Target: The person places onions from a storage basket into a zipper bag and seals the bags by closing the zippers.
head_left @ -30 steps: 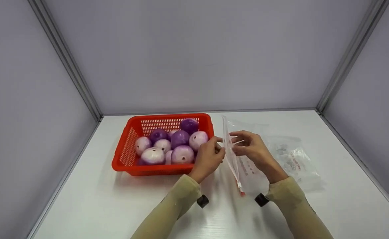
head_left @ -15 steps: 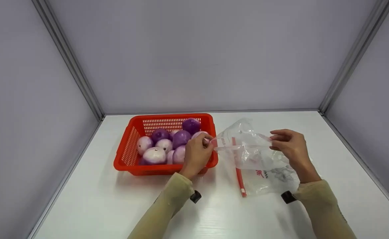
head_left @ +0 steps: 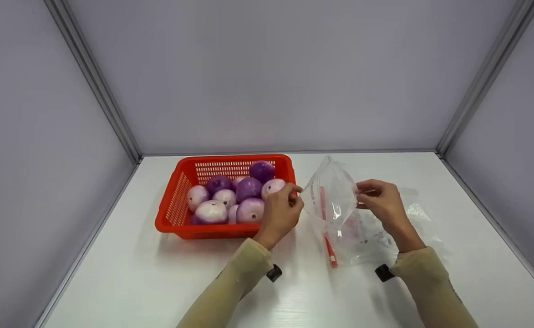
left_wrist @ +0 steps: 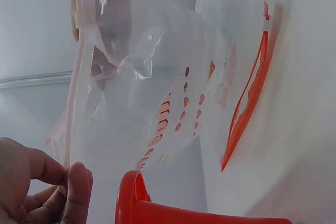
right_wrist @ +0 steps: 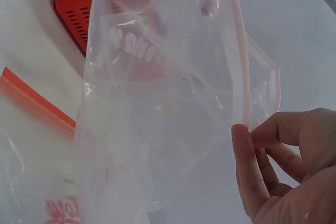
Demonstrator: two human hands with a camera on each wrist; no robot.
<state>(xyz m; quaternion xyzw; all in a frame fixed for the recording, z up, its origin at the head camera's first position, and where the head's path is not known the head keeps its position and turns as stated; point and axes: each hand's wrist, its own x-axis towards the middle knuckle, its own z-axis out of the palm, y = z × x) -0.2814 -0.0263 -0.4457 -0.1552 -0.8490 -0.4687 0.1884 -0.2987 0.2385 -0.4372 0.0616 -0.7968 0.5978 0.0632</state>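
Observation:
A clear plastic zipper bag (head_left: 335,193) is held up between both hands, its mouth spread into a diamond shape in the head view. My left hand (head_left: 279,213) pinches one side of the mouth; in the left wrist view, thumb and finger grip the pale pink zip strip (left_wrist: 79,93). On the opposite side, my right hand (head_left: 382,202) pinches the other edge between thumb and fingers. Rows of small red printed marks (left_wrist: 163,119) run along the bag's wall. Nothing shows inside it.
A red plastic basket (head_left: 230,232) full of peeled purple onions (head_left: 211,212) stands left of the bag, close beside my left hand. Under the held bag, another clear bag with a red zip strip (head_left: 330,253) lies flat on the white table (head_left: 125,282). Pale walls enclose the table.
The bag's mouth was narrow and edge-on, with the hands close together. My right hand pulled to the right, then came partway back left, and the mouth now gapes.

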